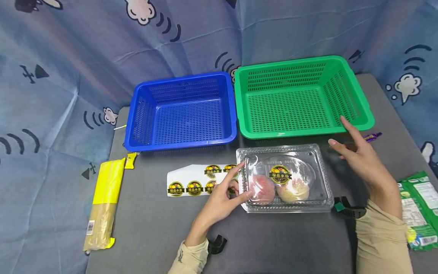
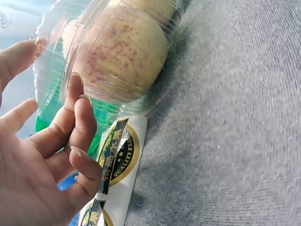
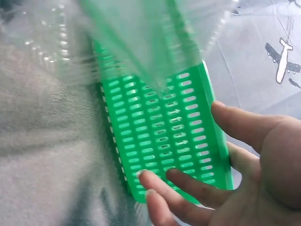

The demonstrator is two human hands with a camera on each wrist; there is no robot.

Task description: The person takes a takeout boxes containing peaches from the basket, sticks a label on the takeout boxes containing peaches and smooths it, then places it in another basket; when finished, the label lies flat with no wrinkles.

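A clear plastic fruit box (image 1: 316,190) with its lid down stands on the grey table. Inside are a reddish round fruit (image 1: 261,189) and a pale yellow one (image 1: 293,190). On the lid is a round black-and-gold sticker (image 1: 280,174). My left hand (image 1: 220,199) touches the box's left side with thumb and index finger spread; its other fingers bend loosely in the left wrist view. Right of the box, my right hand (image 1: 364,163) hovers apart from it, fingers spread and holding nothing. Left of the box lies a white sticker sheet (image 1: 183,176), partly behind my left hand.
Behind the box stand a blue basket (image 1: 181,144) and a green basket (image 1: 291,133). A yellow packet (image 1: 106,201) lies at the left, near a small yellow wrapper (image 1: 130,160). A purple wrapper (image 1: 373,136) and a green bag (image 1: 419,209) lie at the right.
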